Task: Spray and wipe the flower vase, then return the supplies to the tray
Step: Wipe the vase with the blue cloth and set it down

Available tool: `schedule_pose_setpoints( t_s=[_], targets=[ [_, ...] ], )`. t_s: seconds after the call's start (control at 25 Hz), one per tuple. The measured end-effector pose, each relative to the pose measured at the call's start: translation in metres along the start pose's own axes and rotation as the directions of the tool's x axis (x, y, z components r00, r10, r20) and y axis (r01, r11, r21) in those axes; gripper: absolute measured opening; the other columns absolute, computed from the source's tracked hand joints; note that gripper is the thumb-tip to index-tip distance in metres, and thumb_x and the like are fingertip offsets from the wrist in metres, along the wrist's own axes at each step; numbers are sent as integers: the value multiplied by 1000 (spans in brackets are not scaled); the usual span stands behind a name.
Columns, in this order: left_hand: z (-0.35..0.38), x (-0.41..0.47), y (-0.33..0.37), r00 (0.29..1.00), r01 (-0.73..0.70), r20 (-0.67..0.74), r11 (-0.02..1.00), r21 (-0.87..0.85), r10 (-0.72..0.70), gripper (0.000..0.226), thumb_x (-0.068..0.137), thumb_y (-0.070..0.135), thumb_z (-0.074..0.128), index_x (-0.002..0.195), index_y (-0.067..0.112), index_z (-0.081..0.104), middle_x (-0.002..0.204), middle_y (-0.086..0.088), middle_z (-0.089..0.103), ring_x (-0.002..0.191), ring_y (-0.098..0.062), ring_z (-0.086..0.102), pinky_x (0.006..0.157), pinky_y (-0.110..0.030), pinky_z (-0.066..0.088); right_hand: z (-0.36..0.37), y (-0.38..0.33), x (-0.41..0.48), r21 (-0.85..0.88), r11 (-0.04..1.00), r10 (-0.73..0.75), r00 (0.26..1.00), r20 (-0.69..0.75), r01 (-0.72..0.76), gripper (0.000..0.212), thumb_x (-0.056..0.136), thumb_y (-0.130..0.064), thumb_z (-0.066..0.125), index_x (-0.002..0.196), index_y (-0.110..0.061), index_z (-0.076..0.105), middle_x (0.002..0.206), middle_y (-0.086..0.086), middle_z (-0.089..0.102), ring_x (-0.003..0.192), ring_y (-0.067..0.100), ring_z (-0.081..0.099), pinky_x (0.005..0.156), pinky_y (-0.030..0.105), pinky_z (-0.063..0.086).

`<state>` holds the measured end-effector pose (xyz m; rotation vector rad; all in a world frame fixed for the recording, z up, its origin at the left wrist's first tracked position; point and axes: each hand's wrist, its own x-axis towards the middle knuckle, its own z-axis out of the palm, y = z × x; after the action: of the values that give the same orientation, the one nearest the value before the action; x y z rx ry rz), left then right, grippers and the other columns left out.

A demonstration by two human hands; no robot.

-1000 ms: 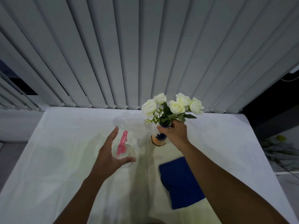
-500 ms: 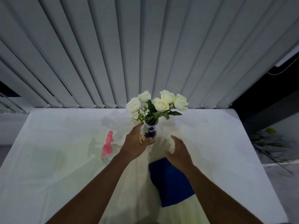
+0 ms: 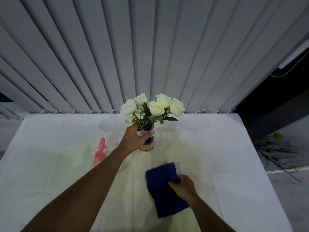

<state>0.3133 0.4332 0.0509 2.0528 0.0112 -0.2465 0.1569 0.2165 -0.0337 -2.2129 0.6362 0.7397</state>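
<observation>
Beyond the right hand [image 3: 183, 185], pinching a blue cloth [image 3: 164, 190], the left hand [image 3: 135, 139] grips the upright vase [image 3: 148, 142].

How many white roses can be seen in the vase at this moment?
5. In the vase, from left to right: far-left rose, upper-left rose, centre rose, upper-right rose, far-right rose. Further blooms may hide behind these.

A white-clothed table [image 3: 50, 164] bears a pink spray bottle [image 3: 99, 152]; a vase [image 3: 148, 142]; a blue cloth [image 3: 164, 190].
</observation>
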Motion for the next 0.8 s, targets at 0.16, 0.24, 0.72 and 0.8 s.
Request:
schedule_pose_setpoints(
  t_s=[0.16,0.24,0.72,0.8],
  targets=[
    [-11,1,15,997,-21,-80,1000,-3,21,36,82,38,83,108,18,68,93,11,70,88,-4,65,79,-21,51,-23,-12,-11,300,954,-53,979,196,-9,21,92,-29,57,110,-24,65,106,0,74,96,18,69,91,39,58],
    [-21,2,30,992,-56,-117,998,-11,55,32,82,39,82,104,19,69,89,13,70,84,1,64,72,-16,48,-41,-19,-17,487,868,-47,960,275,-97,23,92,-25,64,115,-22,67,109,6,77,101,25,71,94,45,58],
    [-72,2,136,959,-133,-271,976,-173,83,53,75,61,74,109,21,74,105,1,78,96,-16,73,90,-41,60,-169,-209,-97,421,511,-525,660,-538,749,8,96,-17,68,92,-24,69,71,-18,70,66,-1,64,68,29,49],
    [-78,1,152,953,-124,-294,977,-174,69,55,69,66,69,102,22,75,98,1,78,92,-18,73,88,-48,61,-154,-232,-110,233,454,-680,503,-534,860,31,100,-10,60,122,-31,63,87,-19,70,71,-4,64,70,20,49]
  ],
)
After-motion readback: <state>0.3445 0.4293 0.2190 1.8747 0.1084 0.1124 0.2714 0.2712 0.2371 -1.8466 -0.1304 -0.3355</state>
